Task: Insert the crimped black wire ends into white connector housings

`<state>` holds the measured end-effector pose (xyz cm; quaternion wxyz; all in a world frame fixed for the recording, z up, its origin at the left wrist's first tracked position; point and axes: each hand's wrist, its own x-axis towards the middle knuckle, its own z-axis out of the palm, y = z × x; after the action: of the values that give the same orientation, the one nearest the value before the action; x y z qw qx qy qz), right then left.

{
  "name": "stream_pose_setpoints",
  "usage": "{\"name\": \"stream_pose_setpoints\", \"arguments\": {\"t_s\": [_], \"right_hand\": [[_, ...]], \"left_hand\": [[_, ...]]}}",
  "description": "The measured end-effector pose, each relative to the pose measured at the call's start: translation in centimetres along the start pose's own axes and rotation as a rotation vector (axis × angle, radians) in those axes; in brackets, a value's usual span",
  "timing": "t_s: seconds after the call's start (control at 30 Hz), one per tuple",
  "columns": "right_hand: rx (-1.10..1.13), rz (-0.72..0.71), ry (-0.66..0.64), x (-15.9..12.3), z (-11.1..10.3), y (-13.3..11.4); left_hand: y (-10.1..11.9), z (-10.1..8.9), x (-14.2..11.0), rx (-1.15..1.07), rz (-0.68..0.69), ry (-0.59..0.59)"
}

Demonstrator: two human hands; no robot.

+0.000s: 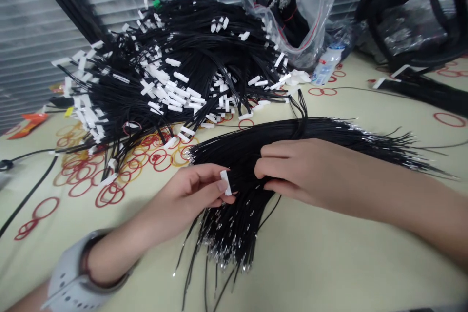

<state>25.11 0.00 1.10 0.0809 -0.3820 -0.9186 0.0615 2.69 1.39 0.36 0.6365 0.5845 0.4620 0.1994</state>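
While the left hand [190, 187] pinched a white connector [226, 183] between thumb and fingers, the right hand [296, 168] was curled over the black wires just beside it; whether its fingertips gripped a single strand could not be told. Dark leads ran from the connector, though how many of its slots were filled was hidden. Beneath and in front of the hands, loose wires [228, 239] fanned out over the table [329, 263], thin and flexible, with small shiny metal tips and no housings on the visible ends. Behind the hands lay a long, sleek bundle [325, 129], its ends bristling with silvery points. At the back, a large tangled heap [201, 53] already carried many blocky white plastic connectors, so a good deal looked finished, while plenty of bare-tipped wire remained. Thin red and yellow rubber bands [110, 195] looped across the smooth, pale tabletop, and a crinkled clear bag [321, 7] held more metal-tipped wires.
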Motion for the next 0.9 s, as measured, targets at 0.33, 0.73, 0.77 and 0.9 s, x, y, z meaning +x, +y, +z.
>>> {"name": "stream_pose_setpoints", "arguments": {"t_s": [0.33,0.73,0.77,0.9], "right_hand": [[0.224,-0.053,0.211,0.2,-0.7,-0.6],[0.147,0.055,0.384,0.7,3.2,-3.1],[0.109,0.03,0.377,0.7,3.3,-3.0],[0.046,-0.006,0.393,0.6,3.2,-2.8]], "left_hand": [[0.0,-0.1,-0.1,0.018,-0.007,0.018],[-0.2,-0.1,-0.1,-0.031,0.036,-0.023],[-0.2,-0.1,-0.1,-0.034,0.038,-0.024],[-0.2,0.0,-0.1,-0.021,0.043,-0.015]]}}
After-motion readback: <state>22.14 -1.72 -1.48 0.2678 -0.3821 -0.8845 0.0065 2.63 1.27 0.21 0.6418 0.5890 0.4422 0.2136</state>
